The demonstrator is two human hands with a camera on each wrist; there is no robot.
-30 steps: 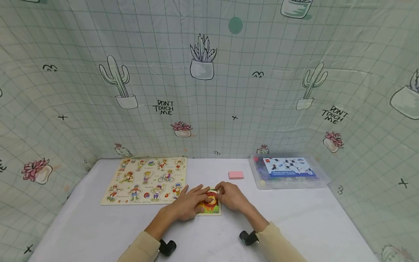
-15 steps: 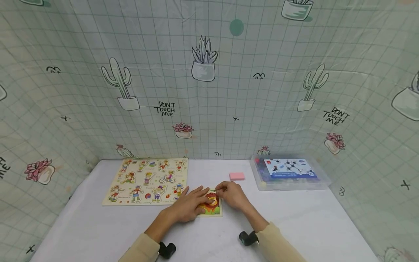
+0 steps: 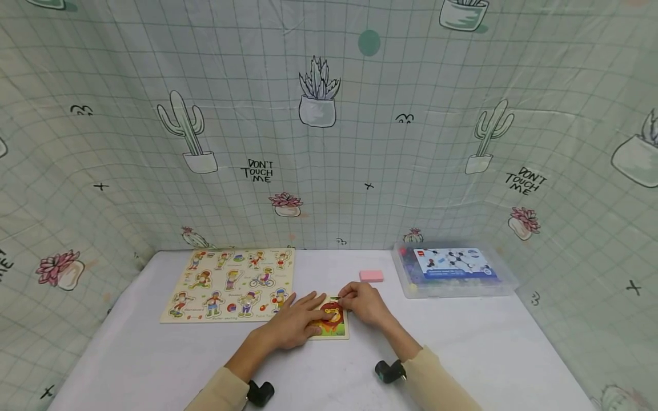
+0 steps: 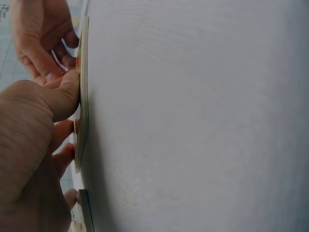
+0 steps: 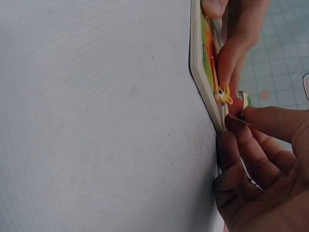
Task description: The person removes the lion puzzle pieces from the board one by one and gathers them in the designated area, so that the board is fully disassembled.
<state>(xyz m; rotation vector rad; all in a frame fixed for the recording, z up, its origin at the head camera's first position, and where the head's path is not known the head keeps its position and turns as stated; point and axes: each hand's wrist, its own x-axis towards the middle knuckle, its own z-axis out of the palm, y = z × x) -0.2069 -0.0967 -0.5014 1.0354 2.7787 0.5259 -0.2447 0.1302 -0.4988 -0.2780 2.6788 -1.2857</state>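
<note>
A small square jigsaw puzzle (image 3: pixel 336 331) with a lion picture lies in a pale frame at the front middle of the table. My left hand (image 3: pixel 293 323) rests across its left side, fingers spread and pressing on the picture and the thumb near its lower edge. At the upper right corner, my right hand (image 3: pixel 365 303) pinches a red and green puzzle piece (image 5: pixel 238 103) between thumb and fingers. That piece stands tilted up out of the frame in the right wrist view, beside a left fingertip. The left part of the picture is hidden under my left hand.
A wooden peg board (image 3: pixel 218 285) with sports figures lies to the left, its corner close to my left fingers. A pink block (image 3: pixel 371 276) sits behind my right hand. A clear plastic case (image 3: pixel 454 271) stands at the back right, before the patterned cloth (image 3: pixel 329 154).
My right fingertips have shifted slightly at the puzzle's upper right corner, and more of the lion's face shows. My left hand stays in place on the puzzle.
</note>
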